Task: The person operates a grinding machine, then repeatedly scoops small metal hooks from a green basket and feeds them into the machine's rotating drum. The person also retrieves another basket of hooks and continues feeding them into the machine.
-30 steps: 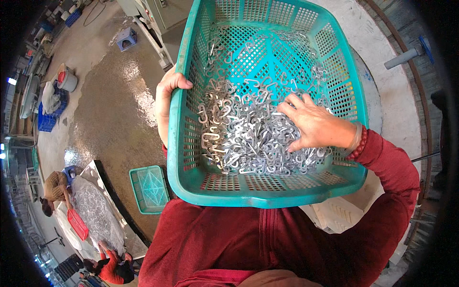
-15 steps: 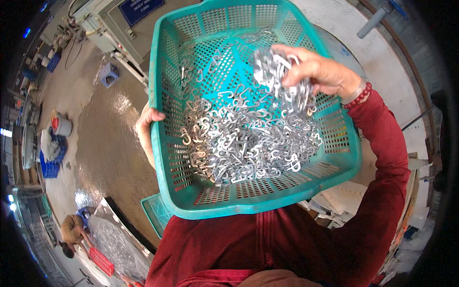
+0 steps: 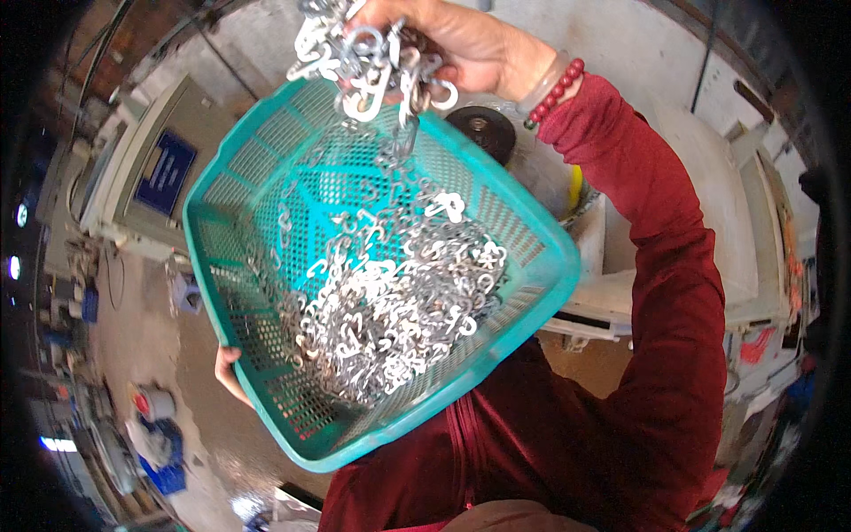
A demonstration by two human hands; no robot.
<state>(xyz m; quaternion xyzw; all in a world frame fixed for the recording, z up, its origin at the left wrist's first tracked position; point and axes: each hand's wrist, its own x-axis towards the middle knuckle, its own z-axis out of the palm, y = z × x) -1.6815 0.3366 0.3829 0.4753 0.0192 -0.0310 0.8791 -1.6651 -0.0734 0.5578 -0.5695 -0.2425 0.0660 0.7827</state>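
Note:
A green plastic basket (image 3: 532,217) with slotted walls hangs tilted in front of my body. Many small silvery metal hooks (image 3: 381,310), curved like a C or an S, are heaped in its near half. My left hand (image 3: 230,372) grips the basket's left rim; only part of the fingers shows, the rest being behind the wall. Above the far rim, my right hand (image 3: 443,49) is closed round a big handful of metal hooks (image 3: 368,75). Some of them dangle in a string below the fingers, over the basket. Its fingertips are partly cut off by the frame's top edge.
A pale cabinet (image 3: 202,133) with a blue sign stands at the far left. Beyond the basket's right rim are a dark round disc (image 3: 483,133) and a yellow piece (image 3: 576,186). A white bucket (image 3: 155,403) and a blue crate (image 3: 168,465) sit on the wet floor.
My right hand has risen with the hooks from inside the basket to above its far rim. The basket has turned and tilted, and the view has swung; the person at lower left is out of sight.

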